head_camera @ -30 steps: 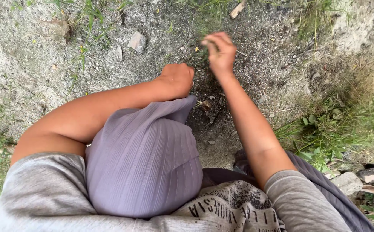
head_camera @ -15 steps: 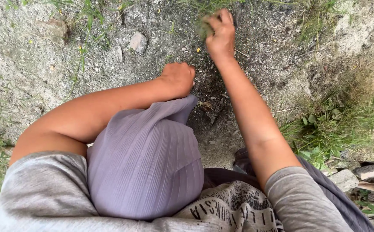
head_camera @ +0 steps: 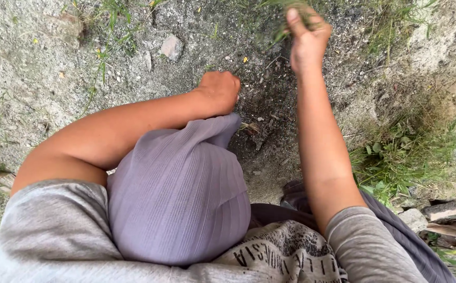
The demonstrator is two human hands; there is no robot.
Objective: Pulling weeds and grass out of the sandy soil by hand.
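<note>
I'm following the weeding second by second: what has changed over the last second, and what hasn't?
The right hand moved forward, away from the body, from the dark soil patch up to a grass tuft at the frame's top, and its fingers now close around the blades. The left hand stayed fisted at the top of the purple cloth over the knee. The small stone has not moved.
</note>
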